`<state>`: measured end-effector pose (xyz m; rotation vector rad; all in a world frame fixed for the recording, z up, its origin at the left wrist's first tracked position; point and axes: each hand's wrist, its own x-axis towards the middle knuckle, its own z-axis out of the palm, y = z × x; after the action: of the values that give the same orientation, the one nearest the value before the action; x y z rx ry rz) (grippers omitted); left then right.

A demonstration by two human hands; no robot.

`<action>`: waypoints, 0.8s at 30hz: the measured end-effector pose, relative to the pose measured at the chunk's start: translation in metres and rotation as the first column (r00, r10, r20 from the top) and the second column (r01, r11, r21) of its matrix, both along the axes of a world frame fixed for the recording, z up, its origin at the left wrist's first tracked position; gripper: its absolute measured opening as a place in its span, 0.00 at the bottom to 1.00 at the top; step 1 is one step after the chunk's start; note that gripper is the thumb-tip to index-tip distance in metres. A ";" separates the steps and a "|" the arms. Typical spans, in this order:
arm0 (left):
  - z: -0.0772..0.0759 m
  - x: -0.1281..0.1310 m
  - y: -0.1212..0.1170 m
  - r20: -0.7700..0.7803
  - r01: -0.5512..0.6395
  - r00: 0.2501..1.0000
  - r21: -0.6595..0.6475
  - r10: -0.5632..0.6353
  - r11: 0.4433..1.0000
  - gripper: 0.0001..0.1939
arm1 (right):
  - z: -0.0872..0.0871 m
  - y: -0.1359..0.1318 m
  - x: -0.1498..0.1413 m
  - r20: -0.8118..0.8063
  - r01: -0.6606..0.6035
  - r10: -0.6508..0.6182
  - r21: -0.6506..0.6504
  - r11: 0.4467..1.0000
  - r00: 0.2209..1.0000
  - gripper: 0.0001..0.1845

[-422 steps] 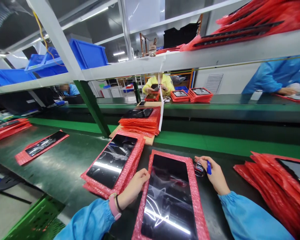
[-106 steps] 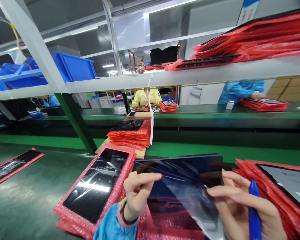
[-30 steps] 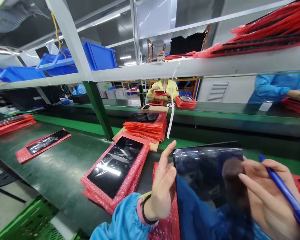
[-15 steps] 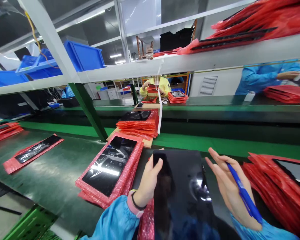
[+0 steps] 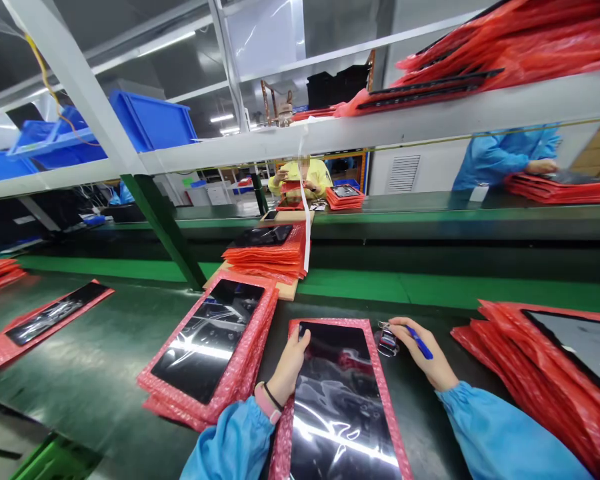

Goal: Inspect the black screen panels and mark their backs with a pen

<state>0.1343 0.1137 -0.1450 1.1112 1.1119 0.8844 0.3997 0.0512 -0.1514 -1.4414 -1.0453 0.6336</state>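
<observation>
A glossy black tablet screen [image 5: 340,393] lies on a red bubble-wrap bag [image 5: 379,363] in front of me. My left hand [image 5: 289,369] grips the screen's upper left corner, thumb on top. To the right of the bag, my right hand [image 5: 423,353] carries a blue pen [image 5: 421,344] between its fingers. Its fingertips reach a small shiny metal object [image 5: 388,341] on the bench, whose kind I cannot make out. Left of my left hand, another black screen [image 5: 210,340] rests on stacked red bubble-wrap bags [image 5: 253,347].
Red bags with a grey-faced panel [image 5: 580,343] are piled at right. More red bags [image 5: 275,257] stand on a board behind. A narrow-looking panel [image 5: 55,313] lies at left. A green post [image 5: 163,230] supports the overhead shelf [image 5: 260,148]. Two people sit across the bench.
The screen has gone from being held up and tilted to lying on the red bag. My right hand has moved from beside it to the small metal object, still with the pen.
</observation>
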 end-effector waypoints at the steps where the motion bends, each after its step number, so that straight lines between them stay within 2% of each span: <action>1: -0.001 -0.001 0.001 -0.009 -0.002 1.000 0.010 0.002 1.000 0.32 | -0.001 0.000 0.001 0.000 0.005 -0.005 -0.002 1.000 1.000 0.23; 7: -0.005 -0.016 0.007 -0.059 -0.019 0.998 0.094 0.024 0.995 0.25 | -0.017 0.000 -0.003 -0.033 0.019 -0.018 0.037 0.999 0.999 0.22; 11: -0.004 -0.016 0.004 -0.092 -0.069 0.991 0.233 0.093 0.970 0.30 | -0.026 0.001 -0.007 -0.044 0.140 -0.135 0.127 0.982 0.990 0.24; 14: 0.003 -0.018 -0.005 -0.109 -0.109 0.978 0.456 0.177 0.883 0.34 | -0.024 -0.005 -0.015 -0.020 0.241 -0.244 0.242 0.940 0.970 0.22; 16: 0.007 -0.026 -0.012 -0.138 -0.111 0.965 0.551 0.221 0.827 0.31 | -0.018 -0.016 -0.027 0.013 0.242 -0.259 0.312 0.919 0.966 0.20; 17: 0.006 -0.033 -0.016 -0.152 -0.104 0.964 0.546 0.220 0.831 0.29 | -0.015 -0.023 -0.034 0.038 0.216 -0.241 0.332 0.918 0.970 0.19; 19: 0.001 -0.050 -0.024 -0.161 -0.086 0.972 0.442 0.173 0.893 0.24 | -0.012 -0.039 -0.050 0.105 0.120 -0.163 0.331 0.936 0.981 0.16; 22: -0.012 -0.076 -0.035 -0.103 -0.046 0.992 0.208 0.069 0.977 0.21 | -0.020 -0.060 -0.070 0.278 -0.124 0.066 0.197 0.973 0.958 0.14; 24: -0.016 -0.089 -0.042 -0.022 0.006 1.000 0.044 -0.005 0.999 0.21 | -0.030 -0.067 -0.080 0.363 -0.256 0.198 0.122 0.959 0.911 0.15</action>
<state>0.0448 0.0715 -0.1608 1.1619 1.1116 0.8981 0.3193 -0.0155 -0.1818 -1.3204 -1.5270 0.4487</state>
